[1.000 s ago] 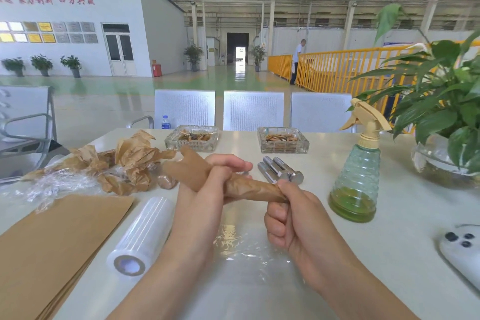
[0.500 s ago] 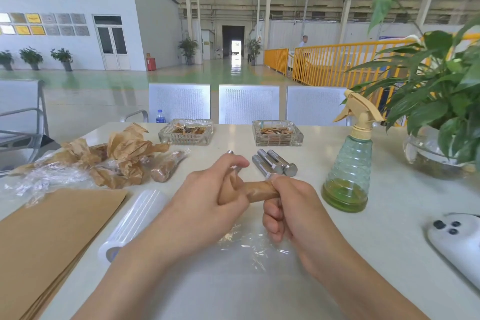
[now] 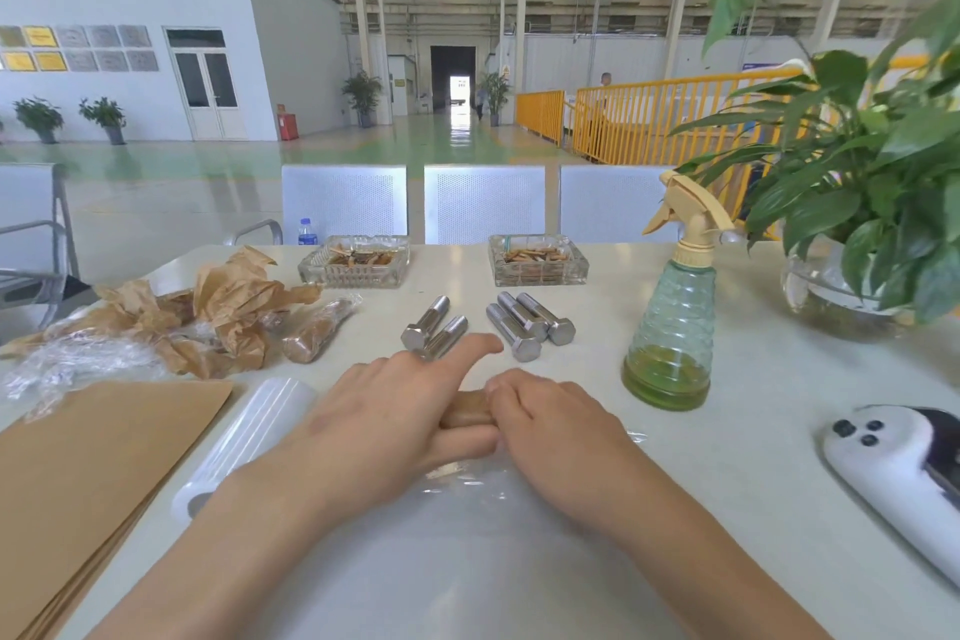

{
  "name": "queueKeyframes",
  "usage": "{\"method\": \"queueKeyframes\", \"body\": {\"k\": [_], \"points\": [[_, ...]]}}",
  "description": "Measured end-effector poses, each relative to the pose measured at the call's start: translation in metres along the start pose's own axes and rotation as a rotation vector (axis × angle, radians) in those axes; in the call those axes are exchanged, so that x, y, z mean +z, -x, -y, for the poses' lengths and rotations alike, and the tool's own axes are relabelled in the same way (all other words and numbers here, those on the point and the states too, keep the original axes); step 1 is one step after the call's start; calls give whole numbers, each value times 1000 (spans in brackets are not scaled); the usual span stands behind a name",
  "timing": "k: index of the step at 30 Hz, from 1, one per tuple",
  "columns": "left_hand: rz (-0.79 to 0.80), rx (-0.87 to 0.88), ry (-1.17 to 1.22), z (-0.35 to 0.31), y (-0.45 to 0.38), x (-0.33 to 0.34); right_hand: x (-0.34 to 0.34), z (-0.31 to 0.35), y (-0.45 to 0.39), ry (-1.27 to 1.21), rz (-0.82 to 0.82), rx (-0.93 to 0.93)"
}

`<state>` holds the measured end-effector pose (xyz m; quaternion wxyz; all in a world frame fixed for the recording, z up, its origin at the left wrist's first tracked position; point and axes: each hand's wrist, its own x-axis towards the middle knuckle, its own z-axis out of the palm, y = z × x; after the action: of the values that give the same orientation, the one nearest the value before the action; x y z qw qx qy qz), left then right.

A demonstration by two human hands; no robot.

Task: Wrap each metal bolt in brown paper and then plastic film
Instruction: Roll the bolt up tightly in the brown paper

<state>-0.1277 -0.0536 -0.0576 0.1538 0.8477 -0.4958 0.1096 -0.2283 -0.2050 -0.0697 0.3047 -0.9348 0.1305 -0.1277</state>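
A bolt wrapped in brown paper (image 3: pixel 466 412) lies across a sheet of clear plastic film (image 3: pixel 467 504) spread on the white table (image 3: pixel 727 473); only its middle shows. My left hand (image 3: pixel 395 411) holds its left end between thumb and fingers, index finger stretched forward. My right hand (image 3: pixel 550 431) curls over its right end. Behind the hands lie two bare metal bolts (image 3: pixel 432 327) and three more bolts (image 3: pixel 530 322). A bolt wrapped in paper and film (image 3: pixel 317 333) lies to the left.
A film roll (image 3: pixel 249 437) and a stack of brown paper sheets (image 3: pixel 88 473) lie at my left. Crumpled paper and film (image 3: pixel 208 317) sit behind them. Two glass ashtrays (image 3: pixel 353 260), a spray bottle (image 3: pixel 670 327), a potted plant (image 3: pixel 857 203) and a white device (image 3: pixel 893 473) stand around.
Both hands have brought the paper-wrapped bolt down from the air onto the plastic film. The loose paper end at the left is now folded in under my left hand.
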Motion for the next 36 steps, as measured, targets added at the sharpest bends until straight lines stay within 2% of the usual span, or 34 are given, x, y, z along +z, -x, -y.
{"method": "queueKeyframes", "body": {"k": [5, 9, 10, 12, 14, 15, 17, 19, 24, 30, 34, 36], "points": [[-12, 116, 38, 0, -6, 9, -12, -10, -1, -94, 103, 39], [-88, 190, 23, -7, -8, 19, -30, -20, 6, -239, 293, 48], [-107, 206, 14, -8, -9, 21, -39, -24, 8, -291, 281, 99], [-89, 233, -1, -11, -10, 26, -58, -38, 9, -308, 114, 203], [-17, 233, -2, -12, -10, 31, -73, -53, 10, -148, -102, 255], [7, 230, -12, -12, -8, 32, -76, -59, 12, -3, -151, 276], [20, 230, -38, -10, -6, 32, -72, -60, 18, 253, -110, 304], [28, 219, -61, -7, -4, 29, -59, -58, 23, 388, -19, 293], [50, 179, -108, 7, 6, 21, -51, -54, 28, 487, -18, 298], [96, 197, -79, 4, 10, 23, -61, -42, 20, 311, 60, 392], [87, 192, -120, 1, 10, 24, -65, -37, 16, -219, 42, 439], [77, 166, -133, -1, 11, 26, -67, -36, 14, -313, -8, 445]]}}
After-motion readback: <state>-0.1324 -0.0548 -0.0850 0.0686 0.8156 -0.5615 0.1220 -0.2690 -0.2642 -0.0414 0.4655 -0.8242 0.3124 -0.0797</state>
